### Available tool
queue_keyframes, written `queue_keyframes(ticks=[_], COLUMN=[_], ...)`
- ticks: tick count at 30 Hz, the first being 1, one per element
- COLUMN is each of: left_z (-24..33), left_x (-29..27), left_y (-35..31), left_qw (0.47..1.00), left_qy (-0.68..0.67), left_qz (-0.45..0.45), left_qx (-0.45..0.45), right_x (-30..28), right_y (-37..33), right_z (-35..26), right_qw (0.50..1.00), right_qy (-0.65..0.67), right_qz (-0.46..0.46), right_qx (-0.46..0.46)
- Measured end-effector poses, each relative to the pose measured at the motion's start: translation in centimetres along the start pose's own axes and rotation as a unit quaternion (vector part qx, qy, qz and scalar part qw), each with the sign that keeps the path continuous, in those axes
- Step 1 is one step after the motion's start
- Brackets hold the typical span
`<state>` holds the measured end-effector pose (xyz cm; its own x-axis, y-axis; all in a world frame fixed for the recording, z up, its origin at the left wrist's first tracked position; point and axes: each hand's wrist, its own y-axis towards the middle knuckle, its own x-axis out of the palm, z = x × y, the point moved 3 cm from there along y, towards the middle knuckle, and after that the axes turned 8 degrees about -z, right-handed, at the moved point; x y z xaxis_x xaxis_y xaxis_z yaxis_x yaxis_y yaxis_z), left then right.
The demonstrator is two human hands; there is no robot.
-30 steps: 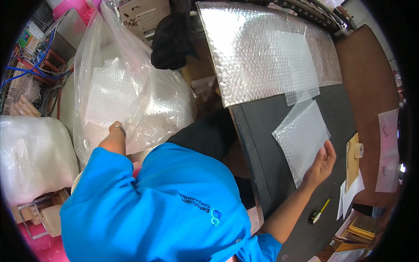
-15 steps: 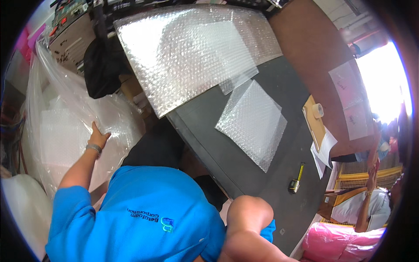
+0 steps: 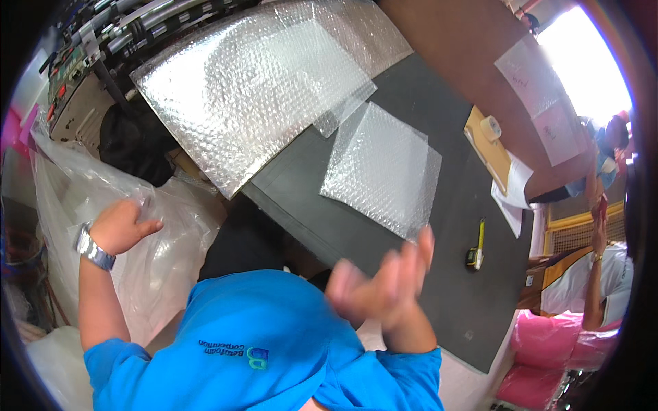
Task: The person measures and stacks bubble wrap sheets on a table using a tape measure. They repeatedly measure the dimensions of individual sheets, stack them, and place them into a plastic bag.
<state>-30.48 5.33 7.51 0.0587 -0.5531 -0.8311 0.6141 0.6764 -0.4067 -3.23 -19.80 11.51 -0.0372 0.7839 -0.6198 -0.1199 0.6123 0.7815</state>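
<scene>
My left hand [image 3: 122, 229], with a metal watch on the wrist, is at the large clear plastic bag [image 3: 164, 253] on the left. Its thumb sticks out, but the fingers are bent out of sight, so a grip on the film cannot be confirmed. My right hand [image 3: 384, 288] is raised near the table's front edge, blurred, fingers apart and nothing seen in it. Just beyond it, bubble wrap pieces [image 3: 384, 164] lie on the dark table [image 3: 466, 308]. A silvery bubble sheet [image 3: 226, 103] with a clear piece [image 3: 308, 68] on it covers the table's far left.
A tape measure [image 3: 474, 257], partly pulled out, lies on the right of the table. Past it are a brown board [image 3: 486, 151], a tape roll [image 3: 491, 128] and white paper [image 3: 514, 188]. Another person [image 3: 589, 281] is at the right, near pink wrapped bundles [image 3: 541, 342].
My right arm has swung up from the lower edge, bringing the hand over the table's front edge. My left hand has drawn nearer, its fingers now hidden. The view has shifted.
</scene>
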Motion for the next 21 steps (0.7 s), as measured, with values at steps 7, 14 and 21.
queue_keyframes(ticks=[7, 14, 21], left_z=[8.3, 12.9, 20.1], left_x=[-7.1, -11.3, -9.3], left_y=[3.0, 4.9, 9.2], left_qw=[0.959, 0.912, 0.894], left_qy=[0.186, 0.327, 0.259], left_qz=[0.214, 0.248, 0.264], left_qx=[0.012, 0.02, 0.254], right_x=[0.4, 1.9, 4.0], right_y=[-10.6, -10.9, -12.4], right_z=[18.0, 19.0, 19.8], right_qw=[0.812, 0.667, 0.645], right_qy=[0.021, 0.204, 0.374], right_qz=[-0.139, -0.109, 0.033], right_qx=[0.567, 0.709, 0.666])
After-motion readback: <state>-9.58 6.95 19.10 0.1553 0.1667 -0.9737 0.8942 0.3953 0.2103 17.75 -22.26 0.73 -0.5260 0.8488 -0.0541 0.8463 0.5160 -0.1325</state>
